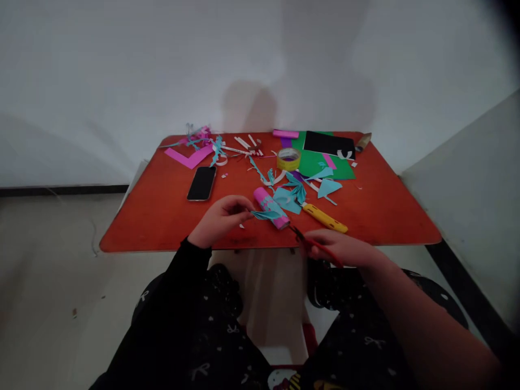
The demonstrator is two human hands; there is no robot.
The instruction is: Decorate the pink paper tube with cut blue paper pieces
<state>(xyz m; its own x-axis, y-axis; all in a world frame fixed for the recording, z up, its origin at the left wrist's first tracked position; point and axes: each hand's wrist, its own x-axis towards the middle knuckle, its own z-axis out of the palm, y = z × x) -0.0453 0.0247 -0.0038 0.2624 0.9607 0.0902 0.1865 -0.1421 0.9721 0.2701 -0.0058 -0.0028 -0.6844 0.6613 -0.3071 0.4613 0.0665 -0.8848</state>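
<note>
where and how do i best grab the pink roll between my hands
Probably at the far-left end of the pink roll, pinched lightly across its round sides, coming down from above and the left. It lies slantwise with that end bare pink; blue paper covers the middle, and the scissors in the right hand point close to the near end.

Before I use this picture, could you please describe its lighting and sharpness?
Head view: dim light, soft shadows on the wall; same head view: top right corner darkened and blurred; head view again: the scissors look slightly soft, while the phone shows no strong glare.
</note>
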